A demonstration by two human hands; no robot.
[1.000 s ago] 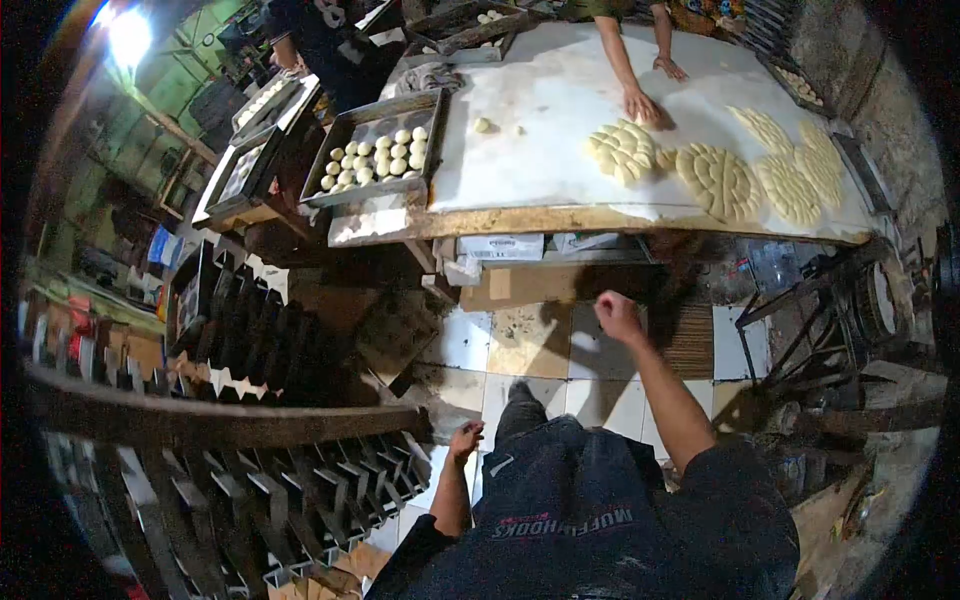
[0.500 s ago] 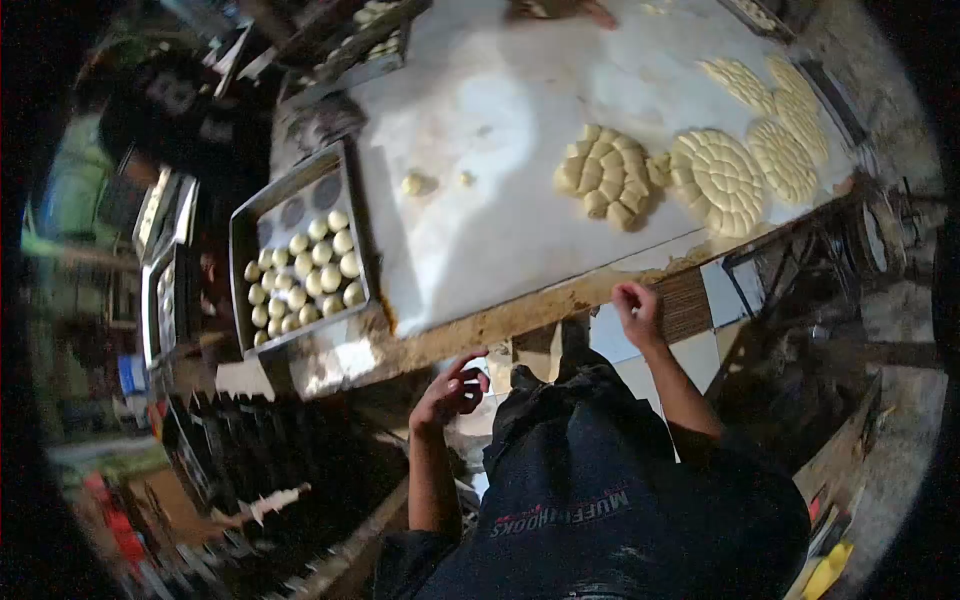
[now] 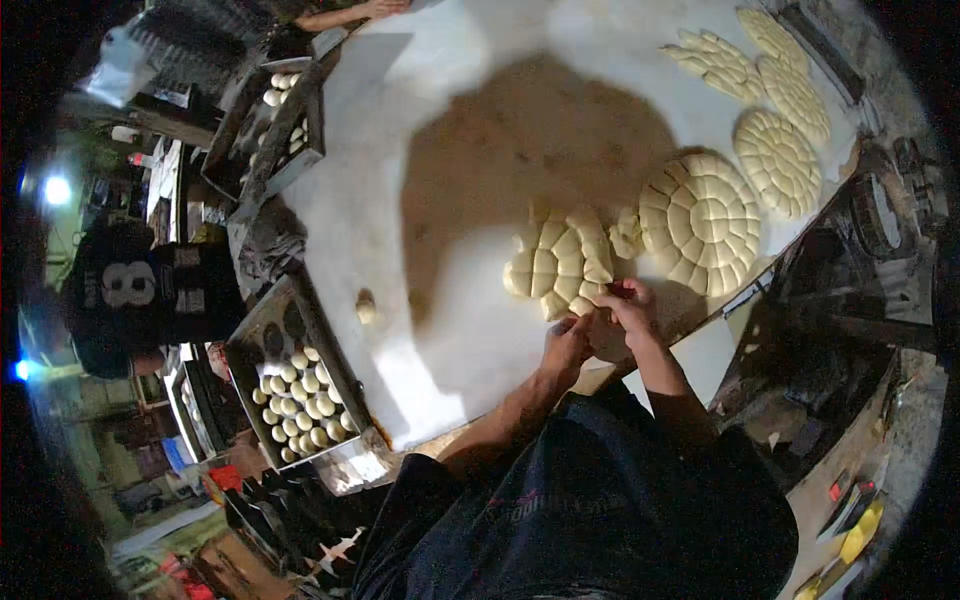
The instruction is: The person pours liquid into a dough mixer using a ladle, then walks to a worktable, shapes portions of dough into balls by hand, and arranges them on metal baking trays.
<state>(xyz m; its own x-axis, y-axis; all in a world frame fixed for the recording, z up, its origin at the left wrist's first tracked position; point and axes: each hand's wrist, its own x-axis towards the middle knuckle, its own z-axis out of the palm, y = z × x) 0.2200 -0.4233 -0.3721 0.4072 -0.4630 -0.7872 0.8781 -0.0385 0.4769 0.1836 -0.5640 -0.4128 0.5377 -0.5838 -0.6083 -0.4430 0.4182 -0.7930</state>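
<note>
Both my hands are at the near edge of a cut dough cluster [image 3: 558, 262] on the pale table [image 3: 460, 290]. My left hand [image 3: 570, 338] has its fingers closed at the cluster's lower edge. Just right of it, my right hand [image 3: 630, 303] pinches at the same edge, with fingertips on a dough piece. What lies between the fingers of either hand is too small to tell. A small dough lump [image 3: 626, 233] sits between the cluster and a large round of cut dough [image 3: 700, 222].
More cut dough rounds [image 3: 778, 163] lie at the far right. At left are a tray [image 3: 352, 400] of dough balls, a crumpled cloth [image 3: 272, 240], another tray [image 3: 315, 150] and a person in a dark shirt [image 3: 150, 290]. A co-worker's forearm [image 3: 335, 17] shows at the top.
Both my hands have moved forward from above the floor to the dough cluster and come together. My view has turned and moved closer to the table.
</note>
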